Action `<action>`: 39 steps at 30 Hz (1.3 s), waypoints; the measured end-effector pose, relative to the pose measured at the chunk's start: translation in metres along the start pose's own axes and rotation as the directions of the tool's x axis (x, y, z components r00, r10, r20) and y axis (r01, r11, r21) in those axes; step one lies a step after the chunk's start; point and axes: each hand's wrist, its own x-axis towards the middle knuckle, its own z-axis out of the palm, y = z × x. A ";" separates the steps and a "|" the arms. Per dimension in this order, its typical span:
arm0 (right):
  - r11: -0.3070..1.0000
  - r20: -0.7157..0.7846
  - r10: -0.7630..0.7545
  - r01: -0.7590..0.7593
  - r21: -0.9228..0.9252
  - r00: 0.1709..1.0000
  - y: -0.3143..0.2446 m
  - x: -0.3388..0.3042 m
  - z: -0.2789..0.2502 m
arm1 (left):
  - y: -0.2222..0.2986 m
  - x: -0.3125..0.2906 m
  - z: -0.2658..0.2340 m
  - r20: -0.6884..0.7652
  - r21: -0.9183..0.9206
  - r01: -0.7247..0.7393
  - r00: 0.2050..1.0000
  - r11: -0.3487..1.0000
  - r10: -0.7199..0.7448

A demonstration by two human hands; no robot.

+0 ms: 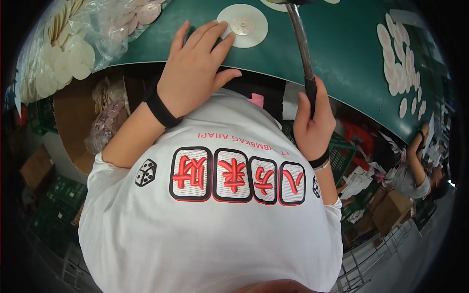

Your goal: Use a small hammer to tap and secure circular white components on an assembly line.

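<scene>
My left hand (193, 68) lies over the near edge of the green table, fingers spread. Its fingertips touch the left side of a round white disc (256, 29), which has a small raised centre ringed by tiny holes. Wrapped in my right hand (315, 122) is the black grip of a metal rod (302, 44). The rod slants up to the top edge, where only part of a dark piece at its end shows, so I cannot tell what tool or lever it is.
The green table (190, 10) curves across the top. Clear plastic bags (105, 29) of pale discs lie at left, above an open cardboard box (73, 117). Several pinkish-white discs (398, 61) spread along the right. Another person (415, 171) sits at far right, near green crates (342, 151).
</scene>
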 end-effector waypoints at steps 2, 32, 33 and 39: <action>0.989 0.084 0.010 0.003 -0.151 0.996 0.006 -0.003 0.009 | 0.002 0.001 0.000 -0.006 0.034 -0.016 1.000 0.999 0.016; 0.962 0.114 -0.037 0.066 -0.266 0.993 0.011 -0.010 -0.008 | 0.003 0.002 -0.003 0.058 0.063 -0.041 0.998 0.997 0.038; 0.964 0.106 -0.028 0.055 -0.259 0.994 0.013 -0.014 -0.006 | 0.005 0.001 -0.003 0.065 0.058 -0.037 0.997 0.998 0.033; 0.993 0.165 0.116 -0.119 0.011 0.979 0.002 -0.015 -0.013 | 0.005 0.002 0.002 0.035 0.137 -0.097 0.995 0.986 0.093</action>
